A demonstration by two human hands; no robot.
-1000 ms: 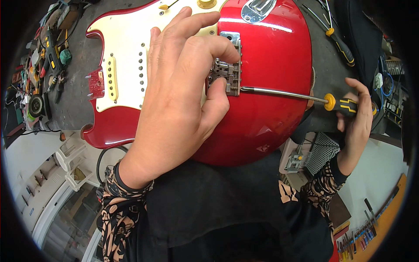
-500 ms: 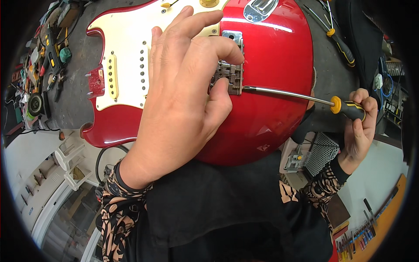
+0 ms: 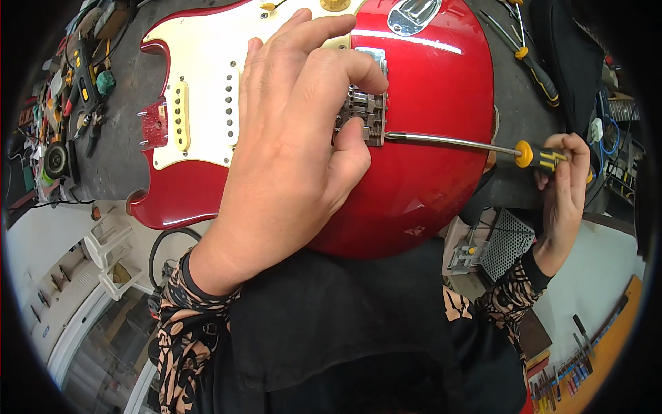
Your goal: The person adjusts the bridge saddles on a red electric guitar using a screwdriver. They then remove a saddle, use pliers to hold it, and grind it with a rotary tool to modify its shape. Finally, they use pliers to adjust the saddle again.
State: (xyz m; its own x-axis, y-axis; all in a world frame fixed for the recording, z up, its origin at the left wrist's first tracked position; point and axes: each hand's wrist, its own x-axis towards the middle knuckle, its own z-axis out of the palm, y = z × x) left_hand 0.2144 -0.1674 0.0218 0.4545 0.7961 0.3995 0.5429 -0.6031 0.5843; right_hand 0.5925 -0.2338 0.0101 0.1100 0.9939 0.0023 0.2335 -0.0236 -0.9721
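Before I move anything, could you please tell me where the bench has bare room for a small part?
The grey bench shows bare between the red guitar and the crowded tool pile at left; another patch lies right of the guitar, below the loose screwdriver.

Guitar body (image 3: 431, 179) on desk (image 3: 127, 148), near edge overhanging toward the person. Pickguard (image 3: 203, 58) on body, left of bridge (image 3: 374, 119); pickup (image 3: 181, 116) set in pickguard, left of left hand (image 3: 296, 131). Left hand over pickguard and part of bridge, thumb and index finger at bridge. Jack plate (image 3: 414, 16) on body, beyond bridge and to its right. Screwdriver (image 3: 455, 141): tip at bridge's near right corner, shaft across body's right part, handle in right hand (image 3: 567, 183), right of body. Second screwdriver (image 3: 539, 79) on desk, behind right hand.
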